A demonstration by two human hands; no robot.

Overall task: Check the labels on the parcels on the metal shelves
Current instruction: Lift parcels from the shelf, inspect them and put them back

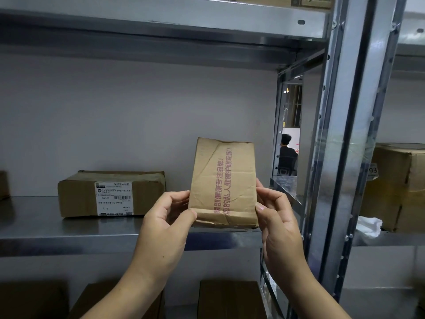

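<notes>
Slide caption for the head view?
Creased brown parcel held by left hand and right hand at the metal shelf.

It was a parcel storeroom: metal shelving (46, 229) held a labelled carton (111, 194) at eight o'clock, more cartons (391, 187) at three.

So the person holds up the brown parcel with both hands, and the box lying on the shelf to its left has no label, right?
Not quite. The head view shows a white label on the front of the box lying on the shelf. The rest holds: the left hand and the right hand hold up the brown parcel.
</notes>
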